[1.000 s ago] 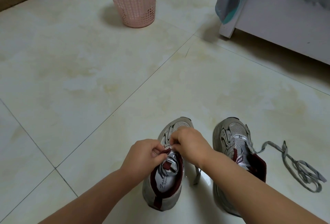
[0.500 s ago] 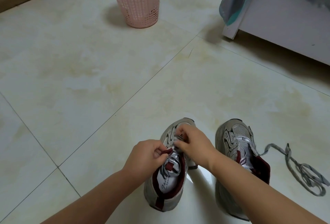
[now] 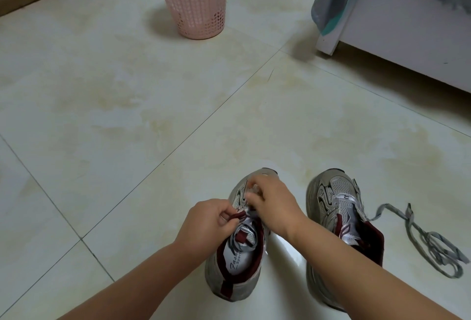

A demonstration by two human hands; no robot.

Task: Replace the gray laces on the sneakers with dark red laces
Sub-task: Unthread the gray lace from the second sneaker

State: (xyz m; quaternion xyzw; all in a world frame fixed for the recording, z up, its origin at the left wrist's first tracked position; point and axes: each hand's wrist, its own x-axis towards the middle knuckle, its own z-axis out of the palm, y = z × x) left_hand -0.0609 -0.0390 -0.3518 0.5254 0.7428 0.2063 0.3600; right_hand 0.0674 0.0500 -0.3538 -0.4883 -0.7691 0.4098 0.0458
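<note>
Left hand (image 3: pixel 207 220) pinching the dark red lace (image 3: pixel 235 217) at the left rim of the near shoe (image 3: pixel 238 251), lace end pointing right toward the eyelets. Right hand (image 3: pixel 272 205) just beyond, fingers curled over the eyelet rows; grip hidden. Shoe's long axis running away from the body. Second shoe (image 3: pixel 339 207) unlaced; gray lace (image 3: pixel 430 240) loose on the floor (image 3: pixel 127 128) to its right.

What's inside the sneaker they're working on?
Inside the left grey-and-maroon sneaker a white printed insole and maroon lining show. The toe end is hidden under its tongue and both hands.
</note>
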